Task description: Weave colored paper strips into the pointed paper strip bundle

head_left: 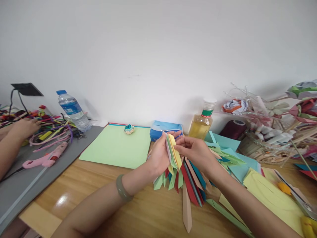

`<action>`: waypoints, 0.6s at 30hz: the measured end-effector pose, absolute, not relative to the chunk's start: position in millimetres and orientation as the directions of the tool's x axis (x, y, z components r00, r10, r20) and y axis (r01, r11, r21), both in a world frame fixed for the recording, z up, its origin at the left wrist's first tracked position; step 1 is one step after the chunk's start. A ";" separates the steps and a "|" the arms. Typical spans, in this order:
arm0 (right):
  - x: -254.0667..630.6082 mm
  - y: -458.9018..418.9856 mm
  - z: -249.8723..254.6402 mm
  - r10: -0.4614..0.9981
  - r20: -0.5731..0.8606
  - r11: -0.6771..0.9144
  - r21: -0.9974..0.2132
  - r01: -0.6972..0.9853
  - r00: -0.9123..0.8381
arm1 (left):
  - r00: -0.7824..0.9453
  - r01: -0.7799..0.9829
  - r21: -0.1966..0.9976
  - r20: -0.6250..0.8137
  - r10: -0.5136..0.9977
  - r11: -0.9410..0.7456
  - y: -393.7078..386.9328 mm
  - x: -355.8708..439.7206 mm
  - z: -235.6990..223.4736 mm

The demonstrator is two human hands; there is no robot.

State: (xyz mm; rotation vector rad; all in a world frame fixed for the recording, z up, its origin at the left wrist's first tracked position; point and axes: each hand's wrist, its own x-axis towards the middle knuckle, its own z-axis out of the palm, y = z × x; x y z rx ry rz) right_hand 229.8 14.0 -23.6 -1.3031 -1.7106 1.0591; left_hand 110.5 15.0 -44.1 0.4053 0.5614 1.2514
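Both hands are up off the table and meeting on a bundle of folded paper strips, held right in the middle of the view in front of the blue tissue box. The left hand is closed around the bundle from the side, thumb across the top, so it's gripping the stack. The right hand is pinching the yellow strip at the front of the bundle between thumb and forefinger.

My take on handling: this is thin craft paper, super light, creases the moment you squeeze wrong, and the strips will probably slide against each other (they fan out at the bottom already, green and red tips pointing down). I'd hold it near the top where the folds stack, not by the loose tips.

More strips lie on the wood just under the hands, and a heap of cut paper sits to the right. A green sheet lies to the left, an oil bottle behind. Far left, another person's hand is working over a pile of coloured bits, well apart from the bundle.
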 end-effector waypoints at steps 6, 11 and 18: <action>229.0 8.4 -15.5 0.966 0.056 0.130 -0.949 0.287 -0.251 | 0.214 -0.779 0.554 -0.204 0.955 0.293 15.4 109.7 -40.4; 230.7 14.5 -18.1 0.959 0.044 0.127 -0.951 0.284 -0.279 | 0.255 -0.782 0.533 -0.198 0.946 0.323 17.4 107.0 -37.0; 250.8 24.2 -11.6 0.900 -0.127 0.041 -0.927 0.372 -0.417 | 0.211 -0.788 0.541 -0.211 0.954 0.294 26.5 103.6 -48.9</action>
